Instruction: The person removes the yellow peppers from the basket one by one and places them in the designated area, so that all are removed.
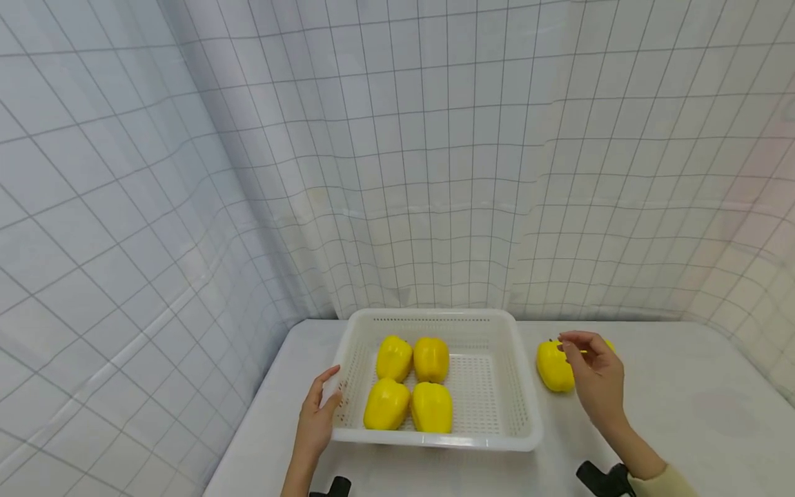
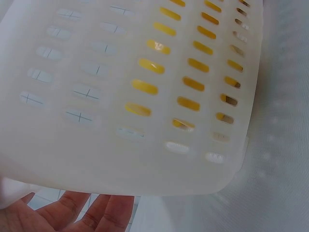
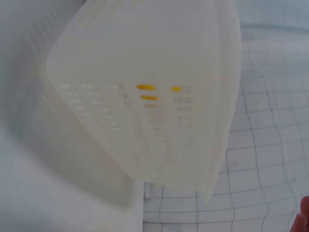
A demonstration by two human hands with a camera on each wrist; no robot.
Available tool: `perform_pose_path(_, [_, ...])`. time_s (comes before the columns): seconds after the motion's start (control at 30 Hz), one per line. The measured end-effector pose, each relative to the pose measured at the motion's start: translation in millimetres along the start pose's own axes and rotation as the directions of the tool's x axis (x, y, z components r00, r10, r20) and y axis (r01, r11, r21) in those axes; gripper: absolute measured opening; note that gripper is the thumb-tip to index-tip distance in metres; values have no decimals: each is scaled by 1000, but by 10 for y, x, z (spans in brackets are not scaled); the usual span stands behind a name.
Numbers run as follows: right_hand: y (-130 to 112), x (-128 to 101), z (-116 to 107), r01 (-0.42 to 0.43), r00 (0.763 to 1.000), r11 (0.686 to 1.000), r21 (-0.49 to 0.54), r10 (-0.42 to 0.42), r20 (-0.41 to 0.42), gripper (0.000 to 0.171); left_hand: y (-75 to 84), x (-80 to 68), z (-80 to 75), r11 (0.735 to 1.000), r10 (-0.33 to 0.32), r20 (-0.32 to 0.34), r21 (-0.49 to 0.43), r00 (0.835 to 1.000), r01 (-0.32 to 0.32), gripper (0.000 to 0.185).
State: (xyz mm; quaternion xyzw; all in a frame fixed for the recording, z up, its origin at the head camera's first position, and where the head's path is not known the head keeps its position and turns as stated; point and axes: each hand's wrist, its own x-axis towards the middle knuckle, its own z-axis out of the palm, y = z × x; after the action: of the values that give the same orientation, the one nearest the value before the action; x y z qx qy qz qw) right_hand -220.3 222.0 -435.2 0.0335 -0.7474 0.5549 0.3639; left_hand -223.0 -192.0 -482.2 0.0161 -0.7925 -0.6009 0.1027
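Note:
A white plastic basket with slotted walls stands on the table, with several yellow bell peppers grouped in its left half. At the basket's left side my left hand touches the rim with its fingers and thumb spread. The left wrist view shows those fingers beyond the basket's rim. To the right of the basket lies another yellow bell pepper. My right hand is above and beside it, fingers loosely bent, with nothing visible in them. More yellow shows behind this hand, partly hidden.
The white table extends to both sides of the basket. White grid-patterned curtains hang behind and to the left. Dark wrist camera mounts sit at both wrists.

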Motion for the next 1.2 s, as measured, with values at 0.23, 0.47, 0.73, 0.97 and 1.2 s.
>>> perform_pose_path(0.23, [-462, -4, 167, 75, 983, 996, 42, -81, 166, 13, -7, 0, -4, 1000, 4, 0, -15, 1000, -4, 44])
perform_pose_path(0.47, [-572, 23, 371, 127, 936, 992, -5, -118, 332, 14, -29, -1, 0, 1000, 1, 2, -18, 1000, -1, 43])
perform_pose_path(0.73, [-500, 99, 589, 211, 779, 978, -10, -162, 606, 12, -32, 19, -15, 1000, -4, 1, 18, 1000, 4, 44])
perform_pose_path(0.97, [-575, 156, 749, 200, 643, 979, -47, -95, 760, 14, -18, 15, -26, 1000, 6, 10, 21, 1000, -6, 45])
perform_pose_path(1.2, [-578, 163, 887, 238, 529, 966, -97, -46, 847, 20, -30, 19, -12, 999, -21, 1, 29, 1000, 21, 45])
